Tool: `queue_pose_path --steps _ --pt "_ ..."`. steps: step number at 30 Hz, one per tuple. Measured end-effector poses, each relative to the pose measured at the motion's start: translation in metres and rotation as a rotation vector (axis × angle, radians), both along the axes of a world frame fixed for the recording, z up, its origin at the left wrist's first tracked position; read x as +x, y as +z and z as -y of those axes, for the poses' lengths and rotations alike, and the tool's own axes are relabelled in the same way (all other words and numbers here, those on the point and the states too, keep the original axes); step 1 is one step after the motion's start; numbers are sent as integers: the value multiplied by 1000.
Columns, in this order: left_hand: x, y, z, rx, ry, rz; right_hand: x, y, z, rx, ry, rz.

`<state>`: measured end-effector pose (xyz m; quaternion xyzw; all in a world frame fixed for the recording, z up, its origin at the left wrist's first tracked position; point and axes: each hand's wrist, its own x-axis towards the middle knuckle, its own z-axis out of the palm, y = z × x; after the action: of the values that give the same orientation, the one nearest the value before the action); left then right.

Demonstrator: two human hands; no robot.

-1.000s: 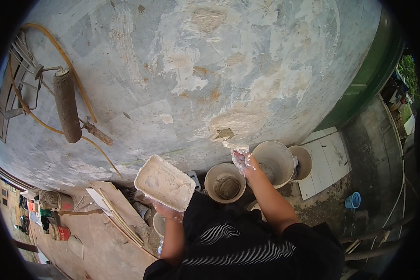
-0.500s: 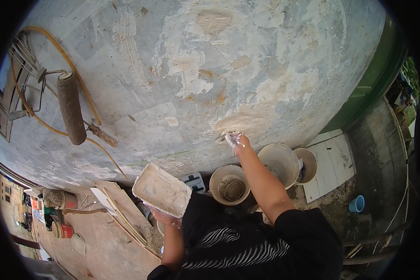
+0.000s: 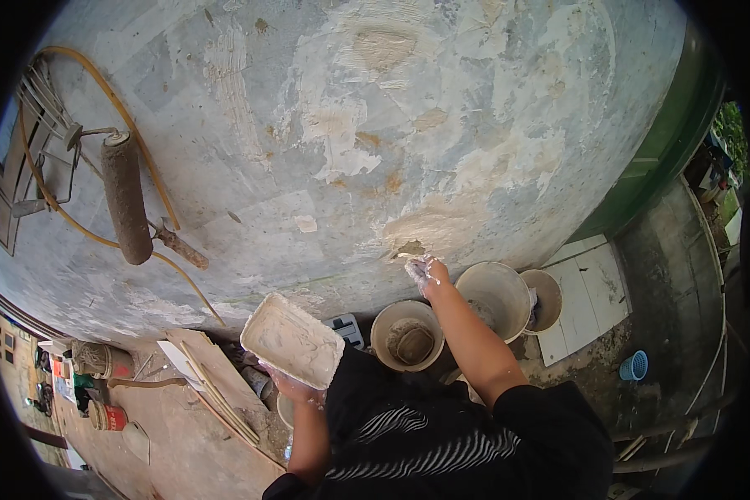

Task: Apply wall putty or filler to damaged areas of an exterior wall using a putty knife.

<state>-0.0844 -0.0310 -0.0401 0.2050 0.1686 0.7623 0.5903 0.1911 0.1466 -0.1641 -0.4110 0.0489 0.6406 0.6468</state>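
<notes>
Your left hand (image 3: 293, 386) grips the tray (image 3: 294, 340) at left, while your right hand (image 3: 426, 273), pinching or not I cannot tell, is near the hole (image 3: 412, 247) in the far wall (image 3: 342, 175).

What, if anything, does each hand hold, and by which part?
The left hand holds the rectangular tray from below, near its closest edge. Whether the right hand grips anything cannot be told.

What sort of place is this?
Probably an outdoor spot beside a building under repair: a patchy, plaster-smeared wall, a hanging paint roller and buckets along the wall's foot.
</notes>
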Motion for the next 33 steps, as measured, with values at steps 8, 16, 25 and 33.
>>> queue_pose_path --steps 8,16,25,33 --pt "-1 -5 -5 -55 111 -98 -10 9 -20 162 58 55" --pt "10 3 -7 -58 101 -211 1 50 16 232 3 10" --pt "7 -9 -7 3 109 -188 -19 7 -4 47 160 196" --pt "4 -14 -5 -20 109 -286 -12 71 16 288 40 131"
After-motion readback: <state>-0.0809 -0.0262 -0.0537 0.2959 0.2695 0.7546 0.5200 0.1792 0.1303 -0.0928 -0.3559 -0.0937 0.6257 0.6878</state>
